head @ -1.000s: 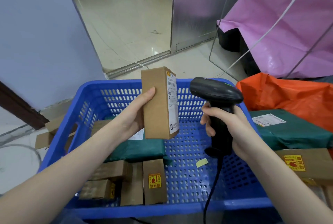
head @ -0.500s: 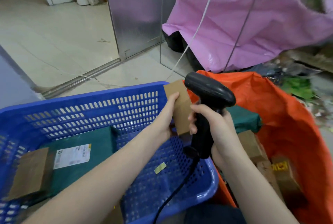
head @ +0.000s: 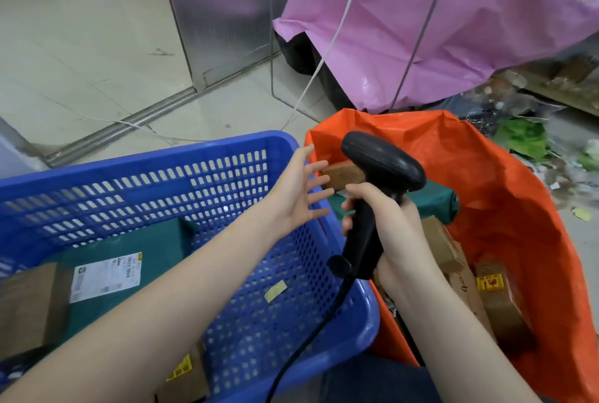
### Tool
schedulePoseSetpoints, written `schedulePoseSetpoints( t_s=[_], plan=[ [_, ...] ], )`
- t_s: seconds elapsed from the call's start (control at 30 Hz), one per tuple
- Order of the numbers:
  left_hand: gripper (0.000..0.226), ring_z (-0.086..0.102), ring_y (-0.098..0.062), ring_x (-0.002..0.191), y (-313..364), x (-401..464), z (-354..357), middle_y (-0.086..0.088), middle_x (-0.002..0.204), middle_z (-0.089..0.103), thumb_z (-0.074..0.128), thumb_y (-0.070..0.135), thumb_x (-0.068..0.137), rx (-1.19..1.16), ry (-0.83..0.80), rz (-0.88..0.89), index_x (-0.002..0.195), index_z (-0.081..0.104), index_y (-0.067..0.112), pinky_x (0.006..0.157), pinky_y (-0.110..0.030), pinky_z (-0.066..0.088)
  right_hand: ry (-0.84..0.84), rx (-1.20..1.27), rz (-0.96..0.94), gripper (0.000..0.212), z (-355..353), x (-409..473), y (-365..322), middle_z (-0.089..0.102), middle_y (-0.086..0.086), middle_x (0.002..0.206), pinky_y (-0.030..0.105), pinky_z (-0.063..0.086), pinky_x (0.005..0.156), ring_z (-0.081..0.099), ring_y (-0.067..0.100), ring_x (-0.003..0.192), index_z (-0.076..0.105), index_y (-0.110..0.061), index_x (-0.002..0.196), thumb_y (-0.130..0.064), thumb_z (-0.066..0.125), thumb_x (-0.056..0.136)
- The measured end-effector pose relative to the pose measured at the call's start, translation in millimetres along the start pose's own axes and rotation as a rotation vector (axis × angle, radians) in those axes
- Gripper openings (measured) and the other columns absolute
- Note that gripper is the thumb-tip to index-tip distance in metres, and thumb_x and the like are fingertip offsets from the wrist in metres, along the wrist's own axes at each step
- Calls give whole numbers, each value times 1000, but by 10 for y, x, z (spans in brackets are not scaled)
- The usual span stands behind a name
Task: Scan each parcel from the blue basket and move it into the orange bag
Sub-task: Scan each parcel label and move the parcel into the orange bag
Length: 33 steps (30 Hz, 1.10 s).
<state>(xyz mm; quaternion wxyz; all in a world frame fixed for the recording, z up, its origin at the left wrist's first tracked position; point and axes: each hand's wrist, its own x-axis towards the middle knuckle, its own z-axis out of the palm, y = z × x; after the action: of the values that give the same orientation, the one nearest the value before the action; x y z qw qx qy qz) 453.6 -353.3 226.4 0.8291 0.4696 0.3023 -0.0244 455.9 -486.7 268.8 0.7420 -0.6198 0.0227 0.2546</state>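
Note:
My left hand [head: 299, 193] hovers open, fingers spread, over the right rim of the blue basket [head: 207, 156]. Just beyond its fingertips a small brown cardboard box [head: 343, 174] lies inside the orange bag [head: 505, 182], partly hidden by the scanner. My right hand [head: 385, 224] grips the handle of the black barcode scanner [head: 382, 166] above the bag's near edge. In the basket lie a green parcel with a white label [head: 136, 256] and brown boxes [head: 32, 308]. The bag holds a green parcel [head: 431, 201] and several brown boxes [head: 444, 247].
A pink sheet [head: 437, 20] hangs behind the orange bag. A white cable [head: 327, 49] runs down to the tiled floor. A metal door frame [head: 207, 20] stands at the back. Litter and green scraps [head: 525, 140] lie to the right. The scanner's black cord [head: 311, 337] drops over the basket.
My left hand carried the brown box from over the basket to the right, let go of it in the orange bag and now stands open. My view swung right.

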Motion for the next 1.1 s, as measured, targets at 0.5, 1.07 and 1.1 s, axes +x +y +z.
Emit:
schedulePoseSetpoints(
  t_s=[0.5,1.07,1.1],
  plan=[
    [19,57,-6,113,130,-1276,-2272,11,122,62,47,34,97,417,501,253,108,62,33,91,-29,46,-556,-391,-32,13,1243,-303,483,61,4,59,21,44,47,50,19,45,60,-9,77,-5,60,89],
    [68,35,-32,133,-809,-1460,-4004,-14,147,32,60,34,87,552,936,-116,142,28,9,108,-44,34,-772,-717,159,10,1963,-439,1402,67,6,67,20,44,48,55,20,48,62,-7,86,-16,62,90],
    [74,32,-34,136,-870,-1439,-4073,-17,148,28,61,34,87,563,939,-164,144,24,7,110,-45,32,-769,-721,174,12,1966,-437,1427,66,5,64,19,43,47,54,19,46,62,-6,85,-16,62,90]
  ],
)
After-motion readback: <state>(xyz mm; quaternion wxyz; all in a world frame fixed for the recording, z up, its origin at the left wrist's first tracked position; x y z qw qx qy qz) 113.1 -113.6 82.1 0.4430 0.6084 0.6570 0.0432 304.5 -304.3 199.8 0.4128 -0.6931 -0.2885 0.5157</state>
